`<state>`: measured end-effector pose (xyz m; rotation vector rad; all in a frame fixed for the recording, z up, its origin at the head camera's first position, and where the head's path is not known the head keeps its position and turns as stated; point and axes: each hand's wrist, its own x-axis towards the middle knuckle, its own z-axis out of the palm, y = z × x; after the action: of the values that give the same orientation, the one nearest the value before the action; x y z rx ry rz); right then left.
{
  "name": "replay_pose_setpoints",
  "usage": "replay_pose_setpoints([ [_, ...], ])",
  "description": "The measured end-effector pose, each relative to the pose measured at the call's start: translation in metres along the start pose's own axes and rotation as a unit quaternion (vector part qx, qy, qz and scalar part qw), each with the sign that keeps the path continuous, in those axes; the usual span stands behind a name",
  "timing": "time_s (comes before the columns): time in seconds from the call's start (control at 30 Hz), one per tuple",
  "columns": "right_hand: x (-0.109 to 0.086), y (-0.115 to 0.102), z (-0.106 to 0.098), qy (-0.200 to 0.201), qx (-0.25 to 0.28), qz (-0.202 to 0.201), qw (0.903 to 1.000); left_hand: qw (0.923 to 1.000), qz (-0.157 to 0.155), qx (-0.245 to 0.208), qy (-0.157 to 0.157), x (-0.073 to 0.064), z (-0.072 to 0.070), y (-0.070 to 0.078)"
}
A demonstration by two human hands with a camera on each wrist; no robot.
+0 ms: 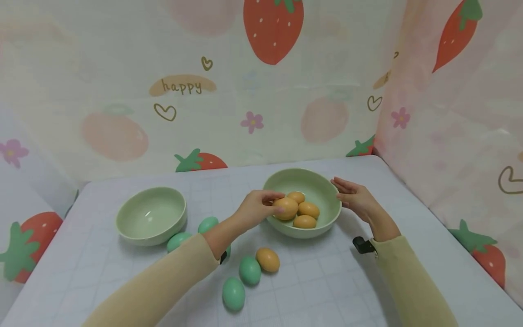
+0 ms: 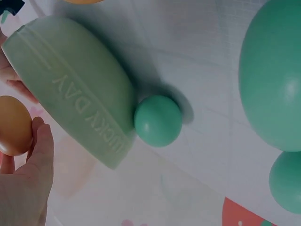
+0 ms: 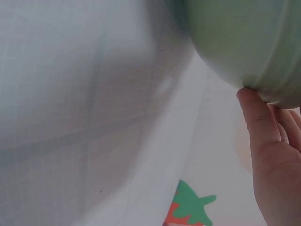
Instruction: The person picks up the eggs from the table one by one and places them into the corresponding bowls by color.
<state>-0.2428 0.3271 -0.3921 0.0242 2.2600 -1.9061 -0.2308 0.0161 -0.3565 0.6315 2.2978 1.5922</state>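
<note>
Left grip (image 1: pixel 256 210) pinches an orange egg (image 1: pixel 287 208) between thumb and fingers, above the near-left side of the right pale green bowl (image 1: pixel 302 233). Right grip (image 1: pixel 361 201) pinches nothing: fingers fairly straight, touching that bowl's outside. Egg's probably light, stiff, slippery; can't tell from here if fragile. Hold round its middle. Plain orange, smooth, soft sheen.

Showing "happy" on an orange patch (image 1: pixel 182 86) of the wall cloth (image 1: pixel 245 96); spelling "LUCKY DAY" along the outside of the green bowl (image 2: pixel 77 87).
</note>
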Motion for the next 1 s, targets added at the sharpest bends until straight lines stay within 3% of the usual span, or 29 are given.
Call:
replay_pose_setpoints([
  [0.37,-0.001,0.002,-0.001,0.001,0.007,0.003,1.0000,0.9995,0.017,0.012,-0.023,0.010,0.006,-0.002],
  [0.5,0.000,0.002,-0.002,0.002,0.007,0.001,1.0000,0.9976,0.029,0.042,-0.047,0.016,0.005,-0.004],
  [0.73,0.002,0.000,-0.001,0.003,0.005,0.001,1.0000,0.9860,0.068,0.110,-0.106,0.027,0.004,-0.007],
  [1.0,0.000,-0.001,0.000,-0.001,0.014,-0.005,0.9999,0.9745,0.059,0.145,-0.161,0.038,0.003,-0.010],
])
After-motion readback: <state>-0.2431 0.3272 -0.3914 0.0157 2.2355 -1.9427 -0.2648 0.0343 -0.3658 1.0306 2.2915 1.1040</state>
